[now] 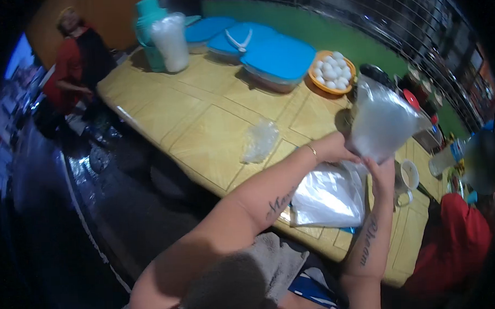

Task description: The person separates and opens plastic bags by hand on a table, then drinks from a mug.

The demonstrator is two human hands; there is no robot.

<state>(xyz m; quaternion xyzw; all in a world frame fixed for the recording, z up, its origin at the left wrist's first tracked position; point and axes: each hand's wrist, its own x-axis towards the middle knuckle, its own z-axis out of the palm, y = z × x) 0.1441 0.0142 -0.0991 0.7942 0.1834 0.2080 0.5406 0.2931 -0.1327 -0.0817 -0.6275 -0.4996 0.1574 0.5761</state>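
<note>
Head view: both hands [333, 147] [383, 172] in close grip on a glossy, crinkled, translucent plastic bag [381, 122]

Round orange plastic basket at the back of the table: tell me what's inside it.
White, oval eggs are heaped inside the round orange plastic basket. Only the upper ones show; they cover whatever lies beneath, including the basket's bottom.

Arms [249, 206] outstretched, left grip [334, 148] beside right grip [382, 172]
</note>
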